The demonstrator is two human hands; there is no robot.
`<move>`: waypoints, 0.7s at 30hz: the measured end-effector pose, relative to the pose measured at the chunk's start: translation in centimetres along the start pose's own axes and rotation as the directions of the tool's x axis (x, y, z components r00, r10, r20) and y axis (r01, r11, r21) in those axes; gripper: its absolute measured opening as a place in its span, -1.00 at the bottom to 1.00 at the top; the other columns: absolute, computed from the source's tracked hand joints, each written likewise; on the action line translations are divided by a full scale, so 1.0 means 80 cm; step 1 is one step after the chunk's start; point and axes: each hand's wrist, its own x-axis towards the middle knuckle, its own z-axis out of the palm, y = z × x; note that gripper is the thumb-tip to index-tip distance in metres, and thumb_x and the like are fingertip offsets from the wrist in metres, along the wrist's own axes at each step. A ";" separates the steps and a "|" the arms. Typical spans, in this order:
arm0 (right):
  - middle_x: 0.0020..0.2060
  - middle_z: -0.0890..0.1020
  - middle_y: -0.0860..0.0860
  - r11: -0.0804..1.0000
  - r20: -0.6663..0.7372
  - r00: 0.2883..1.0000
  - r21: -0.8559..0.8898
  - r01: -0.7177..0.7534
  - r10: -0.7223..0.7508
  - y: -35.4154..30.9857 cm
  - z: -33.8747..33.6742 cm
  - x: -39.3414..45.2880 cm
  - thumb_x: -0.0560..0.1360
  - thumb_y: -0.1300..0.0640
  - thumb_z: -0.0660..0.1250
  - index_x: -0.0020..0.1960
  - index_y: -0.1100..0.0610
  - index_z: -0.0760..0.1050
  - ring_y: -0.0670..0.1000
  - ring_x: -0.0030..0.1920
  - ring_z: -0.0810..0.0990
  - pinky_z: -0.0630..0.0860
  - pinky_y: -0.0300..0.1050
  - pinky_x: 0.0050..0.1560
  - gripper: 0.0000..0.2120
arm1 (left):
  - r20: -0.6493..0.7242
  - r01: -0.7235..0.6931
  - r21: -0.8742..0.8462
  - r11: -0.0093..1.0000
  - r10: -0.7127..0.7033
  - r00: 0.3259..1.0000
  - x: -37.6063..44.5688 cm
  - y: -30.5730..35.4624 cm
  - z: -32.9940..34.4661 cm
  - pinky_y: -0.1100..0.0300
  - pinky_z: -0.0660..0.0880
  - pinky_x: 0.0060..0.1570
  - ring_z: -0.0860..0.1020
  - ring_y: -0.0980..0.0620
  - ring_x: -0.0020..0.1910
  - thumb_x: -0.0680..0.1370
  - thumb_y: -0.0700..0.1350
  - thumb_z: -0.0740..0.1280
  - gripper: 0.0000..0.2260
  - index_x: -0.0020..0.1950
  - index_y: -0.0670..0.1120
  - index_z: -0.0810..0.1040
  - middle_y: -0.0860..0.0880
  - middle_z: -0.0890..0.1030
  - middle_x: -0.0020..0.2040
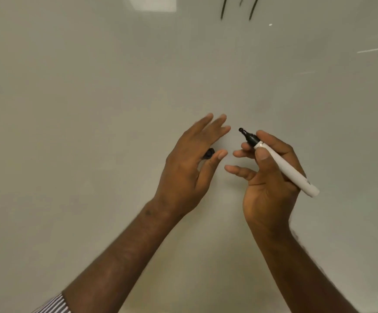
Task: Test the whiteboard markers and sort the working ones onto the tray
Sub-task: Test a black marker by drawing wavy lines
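A whiteboard (93, 86) fills the view. My right hand (271, 184) grips an uncapped white marker (289, 170) between thumb and fingers. Its black tip (241, 129) points up and left, close to the board. My left hand (190, 170) is to the left of it with the fingers stretched out. A black cap (208, 154) shows between the thumb and the palm side of that hand, mostly hidden. The two hands are a small gap apart. No tray is in view.
Dark marker strokes (223, 10) stand on the board at the top, right of centre. A bright light reflection (153, 3) lies at the top edge. A striped sleeve cuff (54, 306) shows at the bottom left.
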 end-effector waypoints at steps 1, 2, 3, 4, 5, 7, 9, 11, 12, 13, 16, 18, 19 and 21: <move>0.03 0.65 0.25 1.000 0.005 1.000 0.006 0.022 -0.023 -0.004 0.003 0.008 0.58 0.15 0.31 0.17 0.12 0.61 0.25 -0.01 0.67 0.67 0.07 -0.22 -0.80 | 0.016 -0.042 0.069 0.997 0.041 0.999 0.011 -0.002 -0.004 -0.11 0.33 0.47 0.30 -0.07 0.55 0.67 -0.09 0.22 -0.63 0.43 -0.22 0.47 -0.14 0.45 0.48; 0.04 0.64 0.26 0.999 0.006 0.999 0.014 0.042 -0.042 -0.008 0.006 0.017 0.57 0.11 0.29 0.17 0.13 0.61 0.25 0.01 0.67 0.67 0.08 -0.20 -0.77 | 0.032 -0.082 0.132 0.988 0.078 0.996 0.022 -0.004 -0.008 -0.12 0.30 0.49 0.28 -0.08 0.56 0.67 -0.09 0.22 -0.62 0.45 -0.22 0.46 -0.14 0.43 0.49; 0.06 0.63 0.27 0.998 0.007 0.998 0.020 0.060 -0.060 -0.012 0.009 0.025 0.57 0.08 0.26 0.17 0.14 0.61 0.25 0.03 0.67 0.66 0.10 -0.18 -0.74 | 0.048 -0.118 0.192 0.974 0.111 0.993 0.033 -0.007 -0.012 -0.14 0.27 0.50 0.26 -0.09 0.57 0.68 -0.08 0.21 -0.61 0.46 -0.21 0.44 -0.14 0.41 0.51; 0.08 0.63 0.29 0.997 0.008 0.997 0.022 0.075 -0.075 -0.015 0.012 0.035 0.58 0.06 0.23 0.18 0.16 0.61 0.25 0.04 0.67 0.66 0.12 -0.16 -0.71 | 0.066 -0.152 0.249 0.957 0.139 0.988 0.045 -0.009 -0.016 -0.17 0.25 0.50 0.25 -0.11 0.57 0.68 -0.06 0.20 -0.60 0.47 -0.21 0.43 -0.15 0.39 0.52; 0.10 0.62 0.30 0.996 0.011 0.996 0.022 0.088 -0.088 -0.019 0.016 0.044 0.59 0.06 0.20 0.19 0.19 0.60 0.24 0.05 0.67 0.66 0.14 -0.13 -0.69 | 0.083 -0.182 0.303 0.935 0.164 0.983 0.056 -0.012 -0.020 -0.19 0.24 0.50 0.23 -0.12 0.58 0.69 -0.05 0.19 -0.59 0.49 -0.21 0.41 -0.15 0.37 0.53; 0.13 0.61 0.32 0.994 0.017 0.995 0.028 0.102 -0.102 -0.025 0.023 0.063 0.62 0.11 0.15 0.20 0.24 0.58 0.23 0.05 0.67 0.65 0.18 -0.05 -0.68 | 0.116 -0.226 0.386 0.894 0.196 0.974 0.079 -0.016 -0.027 -0.20 0.20 0.52 0.17 -0.13 0.60 0.70 0.00 0.17 -0.55 0.54 -0.20 0.34 -0.15 0.30 0.57; 0.15 0.61 0.34 0.994 0.034 0.994 0.037 0.101 -0.102 -0.031 0.031 0.082 0.62 0.14 0.14 0.20 0.25 0.57 0.22 0.06 0.68 0.64 0.18 0.00 -0.69 | 0.131 -0.234 0.422 0.876 0.196 0.972 0.101 -0.018 -0.036 -0.16 0.14 0.55 0.09 -0.11 0.62 0.70 0.02 0.14 -0.49 0.59 -0.20 0.22 -0.14 0.21 0.61; 0.14 0.61 0.33 0.994 0.058 0.993 0.035 0.104 -0.106 -0.039 0.040 0.102 0.62 0.14 0.17 0.21 0.24 0.56 0.21 0.07 0.68 0.63 0.16 0.03 -0.71 | 0.126 -0.237 0.450 0.861 0.202 0.971 0.124 -0.020 -0.046 -0.14 0.10 0.57 0.04 -0.10 0.63 0.71 0.03 0.13 -0.46 0.61 -0.21 0.13 -0.14 0.15 0.63; 0.13 0.62 0.31 0.993 0.070 0.991 0.036 0.112 -0.114 -0.042 0.044 0.112 0.61 0.15 0.19 0.21 0.23 0.56 0.21 0.08 0.68 0.63 0.15 0.05 -0.73 | 0.121 -0.242 0.470 0.849 0.209 0.970 0.135 -0.020 -0.051 -0.13 0.09 0.57 0.03 -0.10 0.63 0.71 0.02 0.13 -0.45 0.62 -0.21 0.11 -0.14 0.13 0.63; 0.11 0.64 0.28 0.992 0.080 0.989 0.039 0.122 -0.125 -0.047 0.048 0.123 0.60 0.15 0.21 0.21 0.22 0.55 0.21 0.09 0.68 0.63 0.16 0.07 -0.74 | 0.118 -0.250 0.494 0.833 0.220 0.968 0.147 -0.020 -0.057 -0.13 0.09 0.57 0.03 -0.10 0.63 0.71 0.02 0.12 -0.45 0.62 -0.21 0.10 -0.14 0.12 0.63; 0.02 0.68 0.18 0.981 0.106 0.976 0.050 0.187 -0.191 -0.061 0.061 0.153 0.58 0.20 0.27 0.15 0.23 0.54 0.22 0.08 0.69 0.62 0.22 0.15 -0.82 | 0.116 -0.287 0.576 0.765 0.271 0.955 0.181 -0.020 -0.076 -0.13 0.11 0.56 0.07 -0.10 0.63 0.72 0.02 0.11 -0.47 0.62 -0.19 0.13 -0.14 0.13 0.63; 0.00 0.67 0.20 0.965 0.143 0.954 0.040 0.259 -0.262 -0.071 0.071 0.174 0.57 0.24 0.30 0.11 0.25 0.53 0.22 0.06 0.70 0.61 0.22 0.17 -0.86 | 0.116 -0.308 0.624 0.718 0.305 0.945 0.204 -0.022 -0.090 -0.14 0.13 0.56 0.11 -0.11 0.62 0.71 0.01 0.11 -0.49 0.62 -0.18 0.15 -0.14 0.15 0.63; -0.01 0.66 0.20 0.953 0.166 0.939 0.028 0.302 -0.302 -0.077 0.077 0.185 0.57 0.25 0.32 0.09 0.26 0.53 0.23 0.06 0.70 0.61 0.21 0.17 -0.88 | 0.116 -0.317 0.647 0.694 0.321 0.940 0.216 -0.023 -0.096 -0.14 0.12 0.56 0.12 -0.12 0.61 0.72 0.00 0.11 -0.50 0.61 -0.18 0.16 -0.14 0.16 0.62; -0.04 0.67 0.20 0.920 0.210 0.900 -0.006 0.393 -0.383 -0.089 0.091 0.206 0.56 0.23 0.37 0.07 0.27 0.54 0.24 0.05 0.70 0.61 0.17 0.16 -0.87 | 0.115 -0.320 0.689 0.650 0.338 0.934 0.241 -0.027 -0.107 -0.15 0.11 0.56 0.12 -0.13 0.61 0.72 0.01 0.10 -0.50 0.61 -0.17 0.16 -0.14 0.16 0.62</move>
